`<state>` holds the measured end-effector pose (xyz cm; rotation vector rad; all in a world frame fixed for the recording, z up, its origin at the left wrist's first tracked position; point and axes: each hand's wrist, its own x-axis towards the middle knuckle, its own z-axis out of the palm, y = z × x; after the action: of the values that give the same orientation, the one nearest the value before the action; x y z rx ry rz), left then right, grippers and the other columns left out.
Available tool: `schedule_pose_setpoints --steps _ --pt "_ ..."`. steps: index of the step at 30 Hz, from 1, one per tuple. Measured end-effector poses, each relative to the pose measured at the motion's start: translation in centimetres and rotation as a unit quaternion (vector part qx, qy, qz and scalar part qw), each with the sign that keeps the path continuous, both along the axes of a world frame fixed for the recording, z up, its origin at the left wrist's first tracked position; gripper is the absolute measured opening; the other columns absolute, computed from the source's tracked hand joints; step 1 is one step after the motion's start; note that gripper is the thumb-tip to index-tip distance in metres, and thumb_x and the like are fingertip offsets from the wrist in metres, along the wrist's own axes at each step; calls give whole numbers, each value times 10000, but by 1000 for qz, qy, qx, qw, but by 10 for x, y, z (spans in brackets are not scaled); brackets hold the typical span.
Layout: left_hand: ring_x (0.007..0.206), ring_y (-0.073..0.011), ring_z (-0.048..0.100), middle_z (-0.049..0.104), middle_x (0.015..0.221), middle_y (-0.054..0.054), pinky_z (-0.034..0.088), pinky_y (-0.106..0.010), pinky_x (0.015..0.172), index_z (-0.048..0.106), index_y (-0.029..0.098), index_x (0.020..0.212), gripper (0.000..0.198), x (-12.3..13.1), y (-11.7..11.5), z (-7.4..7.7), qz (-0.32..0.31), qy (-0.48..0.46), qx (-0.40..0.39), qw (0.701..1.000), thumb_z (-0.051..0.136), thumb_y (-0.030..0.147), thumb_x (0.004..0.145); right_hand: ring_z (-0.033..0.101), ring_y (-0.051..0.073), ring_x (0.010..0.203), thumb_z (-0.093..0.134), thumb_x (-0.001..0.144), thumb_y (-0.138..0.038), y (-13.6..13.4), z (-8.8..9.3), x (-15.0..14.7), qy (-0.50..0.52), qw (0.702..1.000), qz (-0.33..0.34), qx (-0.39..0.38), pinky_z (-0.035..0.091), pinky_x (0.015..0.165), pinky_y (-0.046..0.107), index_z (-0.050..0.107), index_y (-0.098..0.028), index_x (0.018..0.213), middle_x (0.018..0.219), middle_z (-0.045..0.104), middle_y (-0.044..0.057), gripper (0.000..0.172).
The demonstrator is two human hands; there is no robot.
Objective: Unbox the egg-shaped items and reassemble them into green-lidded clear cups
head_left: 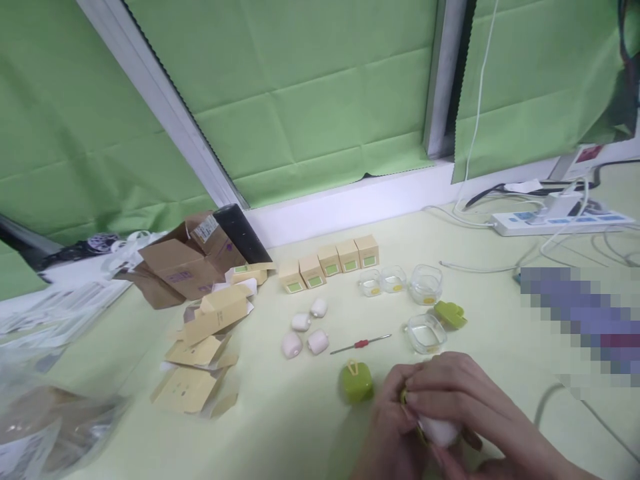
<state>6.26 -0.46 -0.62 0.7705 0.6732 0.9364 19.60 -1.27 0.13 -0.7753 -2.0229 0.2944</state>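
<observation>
A small rounded white case with a green cover partly round it is held between my two hands at the lower right. My left hand is closed on its left side. My right hand curls over the top, fingers bent against the green edge. Much of the case and cover is hidden by my fingers. Just left of my hands stands another green cover with a loop on top. Beyond them lie a clear plastic box and a flat green piece.
Several whitish rounded cases lie mid-table near a double-ended screwdriver. Behind are a row of small cardboard boxes and more clear boxes. Opened cartons and a brown box occupy the left; a power strip, the right.
</observation>
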Motion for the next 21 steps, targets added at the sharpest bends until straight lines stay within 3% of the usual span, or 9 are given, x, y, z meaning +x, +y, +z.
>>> schedule_pose_setpoints --steps 4,8,14,18,21 --pt "609 -131 499 501 659 20 369 -257 586 580 217 744 169 2 -1 -8 -11 -48 -58 997 671 242 604 604 226 873 583 672 -11 -5 -1 1 -49 998 21 -15 472 783 379 517 -234 1077 885 665 41 466" --pt "699 -131 552 582 786 6 355 -228 595 609 230 891 268 -2 -3 -11 -37 -58 -104 992 648 179 630 591 236 859 556 697 -47 -6 -1 -1 -43 998 16 -30 469 792 401 511 -254 1045 857 647 38 407" --pt "770 -211 621 646 880 -33 407 -290 636 601 253 1047 434 -3 -5 -9 -28 -47 -108 993 667 276 619 585 230 857 527 673 5 -9 1 -4 -29 998 16 -59 502 778 374 497 -248 1027 861 599 45 436" --pt "574 -175 588 643 763 -22 389 -276 529 606 240 1062 514 4 -5 -20 16 -53 -154 987 703 341 567 592 218 852 488 686 32 -10 3 -5 -12 997 21 -78 515 696 322 502 -247 1043 878 610 53 453" --pt "571 -177 597 653 786 -30 419 -285 535 618 229 1044 512 5 -6 -23 25 -76 -173 982 711 373 561 600 216 882 483 662 42 -9 3 -3 -1 997 27 -75 520 742 326 518 -239 1054 888 617 54 484"
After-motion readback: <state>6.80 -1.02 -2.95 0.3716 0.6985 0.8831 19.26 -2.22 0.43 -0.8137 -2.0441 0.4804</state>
